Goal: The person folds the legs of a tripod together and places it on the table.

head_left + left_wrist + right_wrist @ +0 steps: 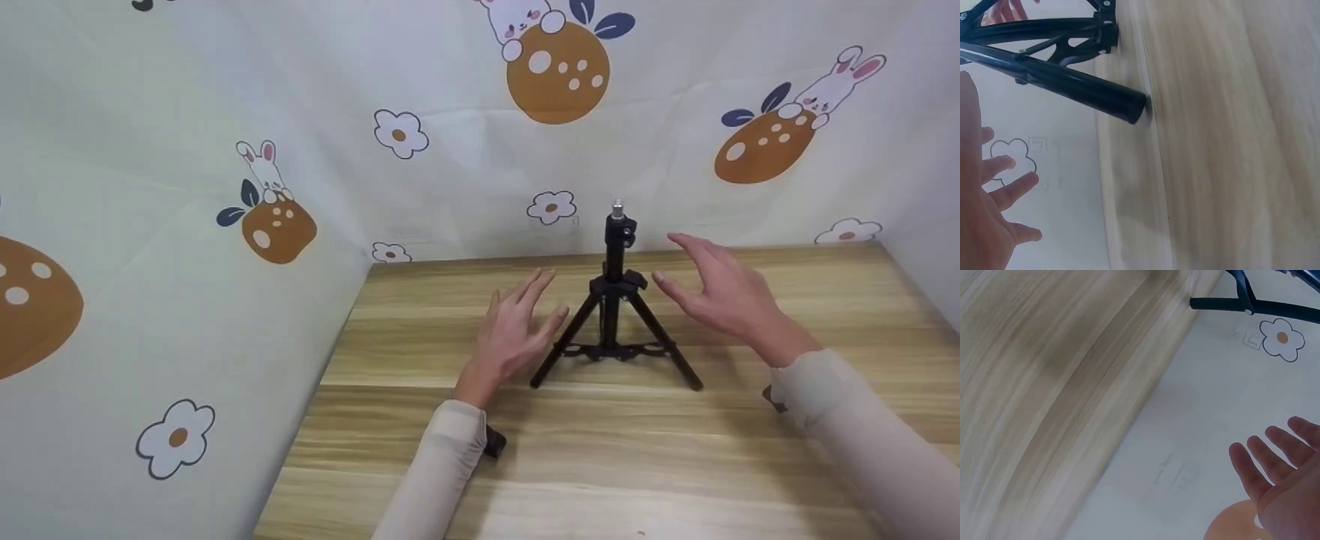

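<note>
A small black tripod [611,315] stands upright on the wooden table, its legs spread and a silver screw stud [618,209] on top. On its left side my left hand [514,330] is held with fingers apart, near one leg [1084,87]. My right hand [724,289] is on the other side, thumb and fingers spread, close to the upper column but with a gap between. Both hands hold nothing. In the right wrist view the right hand [1292,478] shows extended fingers, with a tripod leg [1275,309] above it.
The wooden table [420,337] meets a pale cloth backdrop [465,187] printed with rabbits, oranges and flowers at the back and left. Dark pieces show by each wrist [493,442], partly covered by the sleeves.
</note>
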### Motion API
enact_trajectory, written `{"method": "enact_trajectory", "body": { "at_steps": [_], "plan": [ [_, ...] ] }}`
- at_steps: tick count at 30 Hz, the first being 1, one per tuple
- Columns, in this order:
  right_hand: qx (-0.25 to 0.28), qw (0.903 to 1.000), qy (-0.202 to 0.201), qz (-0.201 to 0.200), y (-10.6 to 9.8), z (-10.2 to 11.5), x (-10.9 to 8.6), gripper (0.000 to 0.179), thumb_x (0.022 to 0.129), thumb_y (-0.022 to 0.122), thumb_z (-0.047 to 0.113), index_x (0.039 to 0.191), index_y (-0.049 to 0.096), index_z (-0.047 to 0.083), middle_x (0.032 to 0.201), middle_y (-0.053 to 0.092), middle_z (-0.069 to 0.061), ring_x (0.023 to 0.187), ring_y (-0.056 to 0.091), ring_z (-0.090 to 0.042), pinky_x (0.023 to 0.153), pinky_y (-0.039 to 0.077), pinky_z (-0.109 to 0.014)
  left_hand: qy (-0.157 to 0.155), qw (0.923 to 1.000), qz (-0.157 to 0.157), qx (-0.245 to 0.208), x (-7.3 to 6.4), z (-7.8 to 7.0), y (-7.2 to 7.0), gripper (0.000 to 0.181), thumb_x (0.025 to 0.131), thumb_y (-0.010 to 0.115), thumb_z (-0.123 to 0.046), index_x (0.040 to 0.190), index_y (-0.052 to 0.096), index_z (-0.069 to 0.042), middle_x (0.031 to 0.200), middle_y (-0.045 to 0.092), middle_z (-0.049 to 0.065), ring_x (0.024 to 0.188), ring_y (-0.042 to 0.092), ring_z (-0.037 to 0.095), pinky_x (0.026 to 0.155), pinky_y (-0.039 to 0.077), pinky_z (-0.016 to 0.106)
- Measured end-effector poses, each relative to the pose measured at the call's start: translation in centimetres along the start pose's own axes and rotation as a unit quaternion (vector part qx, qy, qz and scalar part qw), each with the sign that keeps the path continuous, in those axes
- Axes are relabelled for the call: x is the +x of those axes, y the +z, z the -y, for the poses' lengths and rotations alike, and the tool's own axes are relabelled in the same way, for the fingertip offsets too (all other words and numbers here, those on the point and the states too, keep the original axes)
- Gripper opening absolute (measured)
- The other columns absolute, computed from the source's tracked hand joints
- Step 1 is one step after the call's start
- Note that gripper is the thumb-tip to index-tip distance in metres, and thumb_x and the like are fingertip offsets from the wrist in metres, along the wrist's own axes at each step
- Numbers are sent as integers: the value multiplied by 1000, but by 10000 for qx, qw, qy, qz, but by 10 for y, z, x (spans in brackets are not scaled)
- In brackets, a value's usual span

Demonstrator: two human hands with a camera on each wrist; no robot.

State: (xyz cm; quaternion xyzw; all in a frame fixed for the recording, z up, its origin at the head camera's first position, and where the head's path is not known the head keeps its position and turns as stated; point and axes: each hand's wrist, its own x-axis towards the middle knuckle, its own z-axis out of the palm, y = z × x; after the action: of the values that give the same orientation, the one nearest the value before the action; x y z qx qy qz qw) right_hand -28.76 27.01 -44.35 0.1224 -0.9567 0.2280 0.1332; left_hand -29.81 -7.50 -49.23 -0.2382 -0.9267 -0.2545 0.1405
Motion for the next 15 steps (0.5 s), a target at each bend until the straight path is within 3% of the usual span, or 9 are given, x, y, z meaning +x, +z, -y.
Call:
{"method": "enact_trajectory", "body": {
  "at_steps": [7,15],
  "plan": [
    [103,9996,-179,-202,0,10,2,76,106,61,61,165,44,16,166,51,-19,150,50,-47,119,46,-75,37,9988,10,-479,-4,-2,-1,69,110,38,-71,167,39,-34,175,39,-2,162,39,25,140,14,62],
    [308,9961,-531,-641,4,18,2,69,106,66,51,161,50,13,159,59,-18,143,58,-44,118,50,-70,200,9908,76,-1333,-10,-6,3,63,112,48,-60,161,52,-20,172,45,3,160,43,30,142,18,52]
  ]
}}
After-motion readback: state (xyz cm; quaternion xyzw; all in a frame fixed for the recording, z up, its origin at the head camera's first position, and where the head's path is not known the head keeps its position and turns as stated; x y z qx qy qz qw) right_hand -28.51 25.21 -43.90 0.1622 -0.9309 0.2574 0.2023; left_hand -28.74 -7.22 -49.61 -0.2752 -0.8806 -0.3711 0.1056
